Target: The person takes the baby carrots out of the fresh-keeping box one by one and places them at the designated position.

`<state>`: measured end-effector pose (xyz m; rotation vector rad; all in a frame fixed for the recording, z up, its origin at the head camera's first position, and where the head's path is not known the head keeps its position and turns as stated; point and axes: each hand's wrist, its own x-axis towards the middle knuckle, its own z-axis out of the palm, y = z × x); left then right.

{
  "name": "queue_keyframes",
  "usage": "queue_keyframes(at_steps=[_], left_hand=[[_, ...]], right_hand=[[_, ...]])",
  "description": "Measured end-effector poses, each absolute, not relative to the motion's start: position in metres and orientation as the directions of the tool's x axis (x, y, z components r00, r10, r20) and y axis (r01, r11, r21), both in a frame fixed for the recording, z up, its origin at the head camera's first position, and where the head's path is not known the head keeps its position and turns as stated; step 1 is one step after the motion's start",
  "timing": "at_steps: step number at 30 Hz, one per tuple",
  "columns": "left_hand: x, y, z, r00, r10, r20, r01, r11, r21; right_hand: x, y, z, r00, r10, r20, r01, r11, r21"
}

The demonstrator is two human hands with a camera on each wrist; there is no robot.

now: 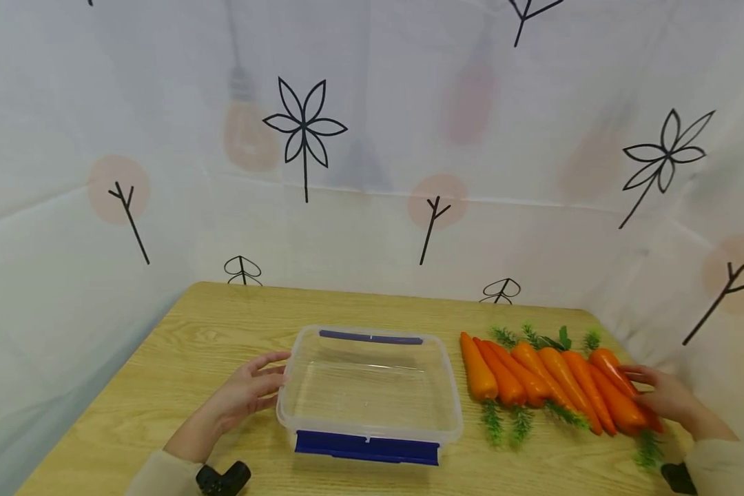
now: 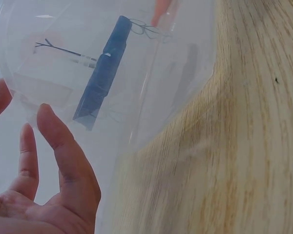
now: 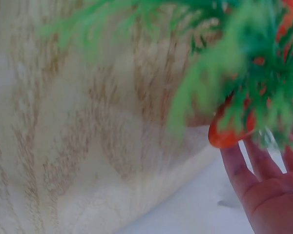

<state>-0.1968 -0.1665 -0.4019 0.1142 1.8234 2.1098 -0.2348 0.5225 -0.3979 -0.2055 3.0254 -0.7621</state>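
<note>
A clear plastic food container (image 1: 368, 434) with blue side clips stands without a lid on the table. At its left wall is my left hand (image 1: 248, 393), fingers slightly bent; in the left wrist view, the fingertips of this hand (image 2: 68, 180) reach the clear wall near a blue clip (image 2: 102, 73). To the right lies a row of several orange toy carrots (image 1: 558, 379) with green leafy tops. My right hand (image 1: 666, 396) touches the rightmost carrots with extended fingers. In the right wrist view, green leaves (image 3: 210, 83) partly cover a carrot (image 3: 229, 134) beside the fingers of that hand (image 3: 278, 195).
The wood-grain table (image 1: 223, 324) carries the container and carrots. Behind and on both sides hangs a pale cloth (image 1: 372, 234) printed with flowers and twigs. A black wrist device (image 1: 223, 479) sits at the left sleeve, another (image 1: 678, 477) at the right.
</note>
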Motion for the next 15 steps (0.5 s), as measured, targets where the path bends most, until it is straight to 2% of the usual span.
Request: queue_keyframes(at_steps=[7, 15], left_hand=[[-0.1984, -0.1661, -0.4027, -0.936, 0.32, -0.149, -0.189, -0.099, 0.977], [-0.1977, -0.1742, -0.4018, -0.947, 0.281, -0.157, -0.171, -0.028, 0.985]], right_hand=[[-0.2366, 0.5201, -0.3947, -0.986, -0.138, -0.091, -0.069, 0.845, -0.53], [-0.2352, 0.528, -0.3954, -0.986, -0.142, -0.087, -0.064, 0.805, -0.59]])
